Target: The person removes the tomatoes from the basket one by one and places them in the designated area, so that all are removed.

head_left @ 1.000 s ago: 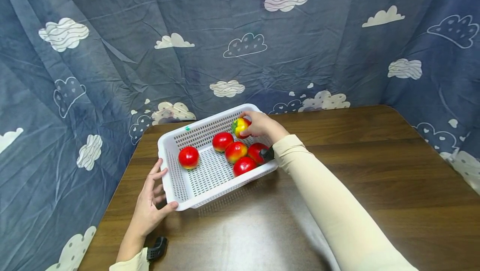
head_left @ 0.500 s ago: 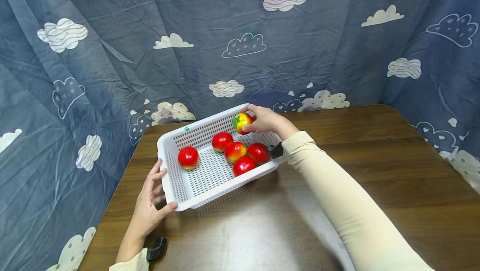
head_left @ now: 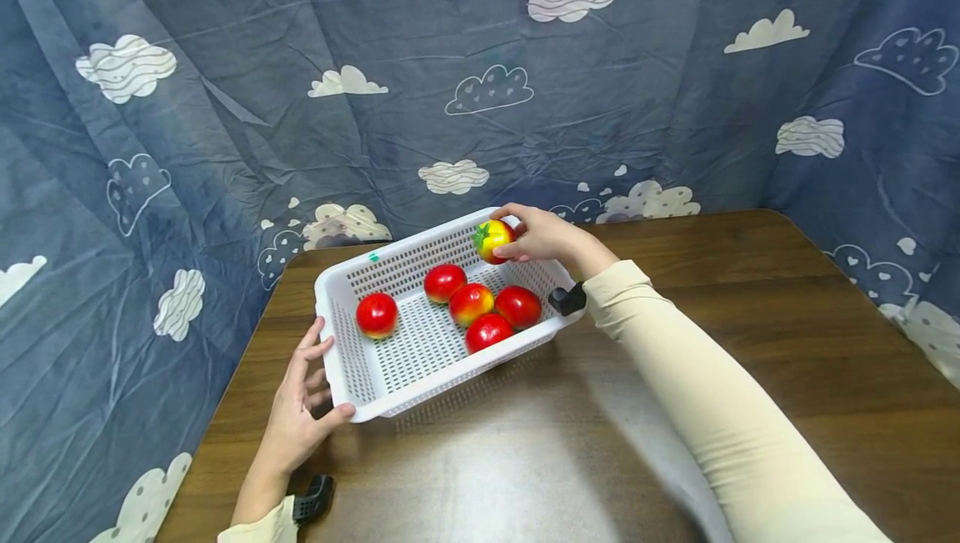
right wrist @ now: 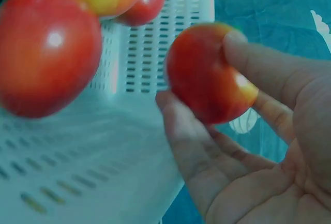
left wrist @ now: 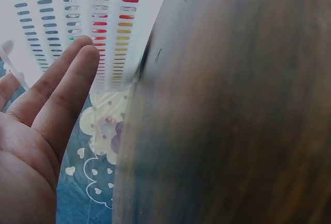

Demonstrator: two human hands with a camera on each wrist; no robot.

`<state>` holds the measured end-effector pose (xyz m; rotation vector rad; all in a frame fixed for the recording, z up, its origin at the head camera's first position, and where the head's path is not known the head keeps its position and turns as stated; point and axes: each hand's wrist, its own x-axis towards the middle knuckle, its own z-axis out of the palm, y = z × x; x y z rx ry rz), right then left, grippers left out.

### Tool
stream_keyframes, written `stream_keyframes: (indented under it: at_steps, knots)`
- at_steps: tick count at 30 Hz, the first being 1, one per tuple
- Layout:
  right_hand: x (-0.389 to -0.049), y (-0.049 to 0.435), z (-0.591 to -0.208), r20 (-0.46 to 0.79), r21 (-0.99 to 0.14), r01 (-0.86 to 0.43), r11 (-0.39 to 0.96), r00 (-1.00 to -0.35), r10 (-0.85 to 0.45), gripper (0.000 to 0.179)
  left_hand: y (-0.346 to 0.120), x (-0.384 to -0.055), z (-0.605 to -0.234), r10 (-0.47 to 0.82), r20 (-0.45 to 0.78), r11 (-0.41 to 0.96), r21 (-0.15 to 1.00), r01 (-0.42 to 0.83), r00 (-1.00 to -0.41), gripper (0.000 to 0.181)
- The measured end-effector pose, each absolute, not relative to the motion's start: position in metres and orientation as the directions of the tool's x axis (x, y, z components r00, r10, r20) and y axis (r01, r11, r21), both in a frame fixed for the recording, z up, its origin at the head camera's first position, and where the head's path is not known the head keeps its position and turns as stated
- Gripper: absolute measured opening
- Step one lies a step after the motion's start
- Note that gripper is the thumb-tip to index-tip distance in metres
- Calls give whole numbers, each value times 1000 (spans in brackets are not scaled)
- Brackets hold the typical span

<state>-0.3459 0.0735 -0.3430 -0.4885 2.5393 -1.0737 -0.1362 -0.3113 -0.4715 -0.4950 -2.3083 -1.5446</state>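
A white perforated plastic basket [head_left: 420,397] sits at the back left of the table. My left hand [head_left: 296,418] holds its left end, thumb at the near corner and two fingertips on the rim. In the left wrist view, straight fingers [left wrist: 67,92] lie along its outer wall. My right hand [head_left: 543,238] pinches a red-and-yellow fruit [head_left: 492,240] with a green leafy top, above the basket's far right corner. Thumb and fingertips press its opposite sides in the right wrist view. Several red fruits [head_left: 487,333] lie below on the basket floor; one red fruit [head_left: 377,315] sits apart at the left.
The brown wooden table [head_left: 750,343] stretches right and forward of the basket. Behind and to the left hangs a blue curtain [head_left: 375,143] with cloud prints. The right wrist's black camera strap [head_left: 567,299] is close to the basket's right rim.
My right hand has moved right and slightly up with the fruit, uncovering more of the basket's right end and the red fruit there. The left hand and the basket stay in place.
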Motion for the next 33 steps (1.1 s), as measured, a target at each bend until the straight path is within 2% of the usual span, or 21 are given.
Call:
stream_keyframes:
  at_steps: [14,33]
  knots:
    - [-342,94,-344,-151,-802,-197,563,-846,-511,65,-311,-137,-473,108,441,348,823,449,-891,92]
    - [-335,117,-345,-109,-822,-215,527,-849,-516,69,-313,-136,-473,124,450,344,817,464,-884,97]
